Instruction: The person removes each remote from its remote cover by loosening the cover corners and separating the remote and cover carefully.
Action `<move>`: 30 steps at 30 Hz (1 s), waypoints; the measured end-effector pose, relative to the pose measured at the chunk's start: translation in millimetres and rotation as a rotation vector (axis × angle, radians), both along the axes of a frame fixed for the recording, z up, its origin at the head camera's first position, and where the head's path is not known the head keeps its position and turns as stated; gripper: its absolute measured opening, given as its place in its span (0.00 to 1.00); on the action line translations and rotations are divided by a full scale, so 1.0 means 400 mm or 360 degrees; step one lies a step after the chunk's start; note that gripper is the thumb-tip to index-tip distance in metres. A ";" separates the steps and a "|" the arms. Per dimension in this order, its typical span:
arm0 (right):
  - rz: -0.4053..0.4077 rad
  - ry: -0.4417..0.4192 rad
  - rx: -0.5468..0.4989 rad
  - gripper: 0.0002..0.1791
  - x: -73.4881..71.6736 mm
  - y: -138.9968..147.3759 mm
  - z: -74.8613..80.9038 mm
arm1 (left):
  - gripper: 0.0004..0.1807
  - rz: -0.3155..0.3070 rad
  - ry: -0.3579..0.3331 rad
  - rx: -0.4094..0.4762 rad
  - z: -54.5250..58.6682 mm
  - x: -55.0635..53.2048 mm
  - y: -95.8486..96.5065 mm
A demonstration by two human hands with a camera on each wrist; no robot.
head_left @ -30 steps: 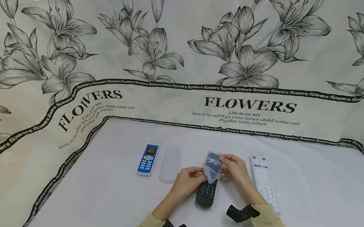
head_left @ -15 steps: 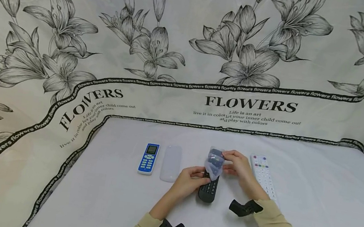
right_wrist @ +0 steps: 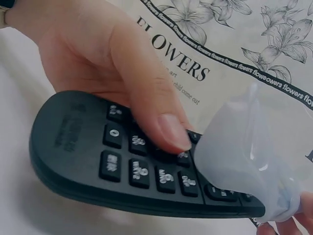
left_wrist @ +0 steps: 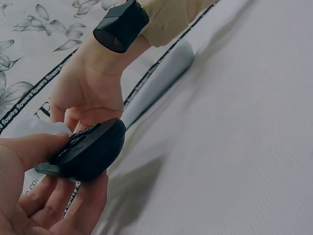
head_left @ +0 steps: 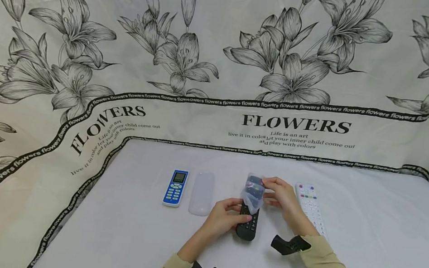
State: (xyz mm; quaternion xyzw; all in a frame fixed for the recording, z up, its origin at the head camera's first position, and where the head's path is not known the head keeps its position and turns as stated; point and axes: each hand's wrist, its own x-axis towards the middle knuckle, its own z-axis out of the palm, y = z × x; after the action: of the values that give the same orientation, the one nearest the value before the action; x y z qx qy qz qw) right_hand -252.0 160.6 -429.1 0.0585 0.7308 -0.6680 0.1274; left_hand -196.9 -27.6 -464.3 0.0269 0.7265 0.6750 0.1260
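Observation:
A black remote control (head_left: 246, 232) with white-marked number keys is raised off the table, its far half inside a crumpled translucent cover (head_left: 253, 199). My left hand (head_left: 222, 220) grips the remote's uncovered part; the thumb presses on its keys in the right wrist view, and the fingers lie underneath in the left wrist view. At the far end my right hand (head_left: 282, 198) pinches the cover's right side around the remote. Only a few fingertips (right_wrist: 288, 227) of that hand show in the right wrist view. The remote's upper keys are hidden by the cover.
To the left lie a blue-and-white remote (head_left: 175, 188) and a flat translucent cover (head_left: 202, 194). A long white remote (head_left: 309, 202) lies partly behind my right forearm. The white tabletop (head_left: 118, 230) meets a flower-printed cloth (head_left: 183, 120) at the back.
My left thumb has shifted from the cover's edge down onto the remote's keys. The remote has moved slightly right and away from me, and my right hand has moved slightly with the cover.

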 end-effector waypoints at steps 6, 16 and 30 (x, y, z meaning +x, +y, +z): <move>0.0012 0.0022 0.0019 0.11 -0.011 0.005 0.004 | 0.28 0.0034 0.0049 -0.0071 -0.004 0.003 0.004; 0.0066 0.0064 0.0026 0.19 -0.020 0.014 0.010 | 0.30 0.0013 0.0065 -0.0129 -0.004 0.012 0.010; 0.0333 0.0012 0.0132 0.31 -0.040 0.018 -0.001 | 0.26 0.0039 0.0057 -0.0077 0.001 0.030 0.011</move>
State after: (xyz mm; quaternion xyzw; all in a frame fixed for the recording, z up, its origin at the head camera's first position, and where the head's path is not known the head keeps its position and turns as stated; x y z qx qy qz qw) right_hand -268.1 167.9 -429.4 -0.0155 0.7604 -0.6205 0.1911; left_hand -184.9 -23.3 -463.8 0.0269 0.7451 0.6581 0.1054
